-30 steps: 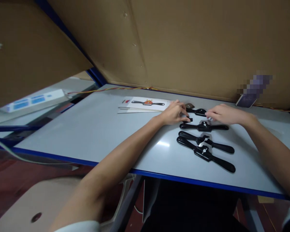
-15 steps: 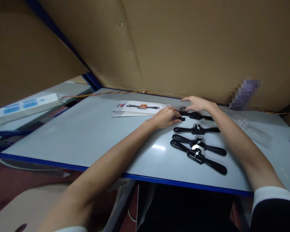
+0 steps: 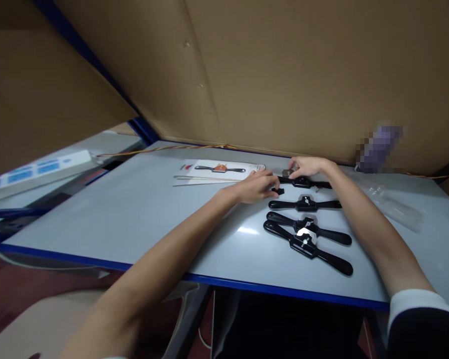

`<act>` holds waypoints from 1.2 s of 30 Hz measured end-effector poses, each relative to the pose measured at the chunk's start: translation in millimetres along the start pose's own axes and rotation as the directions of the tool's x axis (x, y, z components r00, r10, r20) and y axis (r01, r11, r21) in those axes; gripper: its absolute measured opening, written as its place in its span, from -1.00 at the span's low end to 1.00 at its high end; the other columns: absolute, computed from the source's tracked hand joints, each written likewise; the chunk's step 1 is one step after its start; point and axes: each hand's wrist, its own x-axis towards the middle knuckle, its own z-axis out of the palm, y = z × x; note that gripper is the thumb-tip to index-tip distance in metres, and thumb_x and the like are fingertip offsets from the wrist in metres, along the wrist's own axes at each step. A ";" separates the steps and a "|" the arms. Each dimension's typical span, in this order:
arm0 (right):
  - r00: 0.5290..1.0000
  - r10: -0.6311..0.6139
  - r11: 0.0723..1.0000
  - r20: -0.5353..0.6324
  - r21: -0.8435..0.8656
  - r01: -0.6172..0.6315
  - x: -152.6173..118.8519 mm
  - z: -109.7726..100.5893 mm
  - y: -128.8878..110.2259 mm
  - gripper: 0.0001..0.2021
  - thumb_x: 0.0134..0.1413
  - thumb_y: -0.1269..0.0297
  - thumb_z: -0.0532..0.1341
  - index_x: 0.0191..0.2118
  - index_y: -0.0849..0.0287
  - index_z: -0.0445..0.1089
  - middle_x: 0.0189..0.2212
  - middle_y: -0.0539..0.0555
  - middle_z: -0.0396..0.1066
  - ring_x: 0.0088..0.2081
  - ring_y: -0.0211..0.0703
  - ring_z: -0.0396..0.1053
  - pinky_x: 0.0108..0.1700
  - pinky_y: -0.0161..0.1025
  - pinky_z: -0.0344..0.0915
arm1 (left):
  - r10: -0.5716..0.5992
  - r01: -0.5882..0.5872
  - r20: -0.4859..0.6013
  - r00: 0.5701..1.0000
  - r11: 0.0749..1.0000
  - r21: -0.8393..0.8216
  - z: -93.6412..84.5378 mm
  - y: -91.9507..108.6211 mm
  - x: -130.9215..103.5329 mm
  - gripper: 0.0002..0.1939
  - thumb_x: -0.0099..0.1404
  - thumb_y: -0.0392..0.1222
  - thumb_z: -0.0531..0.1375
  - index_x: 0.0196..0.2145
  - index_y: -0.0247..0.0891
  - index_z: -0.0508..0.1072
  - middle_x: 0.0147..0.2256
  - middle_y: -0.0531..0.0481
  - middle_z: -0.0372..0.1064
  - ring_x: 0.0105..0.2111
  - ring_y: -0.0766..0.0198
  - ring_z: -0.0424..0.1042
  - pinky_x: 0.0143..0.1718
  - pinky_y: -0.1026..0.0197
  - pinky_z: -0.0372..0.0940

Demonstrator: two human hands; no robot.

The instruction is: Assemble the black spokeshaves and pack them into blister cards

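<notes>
Ok so your left hand (image 3: 260,185) is resting on the surface (image 3: 134,214), fingers curled in, and the grip there is pinching a small black piece (image 3: 279,191) that pokes out past your fingertips. Your right hand (image 3: 307,166) is reaching over to the far side, and its grip looks pinched on a small grey metal plate (image 3: 287,172), thumb on the near side and fingers on the far side.

Right under that hand lies the farthest black tool (image 3: 301,182), two handles with a chunky middle, its right end running up to your forearm. A little silver screw (image 3: 316,189) sits just beside it. Closer to you there's a second tool (image 3: 306,203) lying pretty much straight across, then a third tool (image 3: 335,236) and the nearest tool (image 3: 335,261), both slanting down to the right with their middles close together.

Left of your left hand you've got a printed card (image 3: 228,168) with a picture of the same sort of tool. Past your right forearm, some clear plastic packaging (image 3: 400,214) is lying on the surface, and a pixelated purple thing (image 3: 381,147) leans at the back.
</notes>
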 end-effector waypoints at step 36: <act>0.999 -0.009 0.969 -0.054 0.245 0.022 -60.6 -6.8 9.6 -0.77 0.06 0.05 0.36 -0.34 0.10 0.46 -0.39 0.00 0.42 -0.33 -0.15 0.31 -0.29 -0.21 0.24 | 0.030 -0.032 -0.054 0.998 0.999 -0.038 4.8 13.9 0.6 -0.79 0.42 -0.06 0.23 -0.11 -0.23 0.53 -0.09 -0.19 0.44 -0.06 -0.03 0.44 -0.04 0.02 0.32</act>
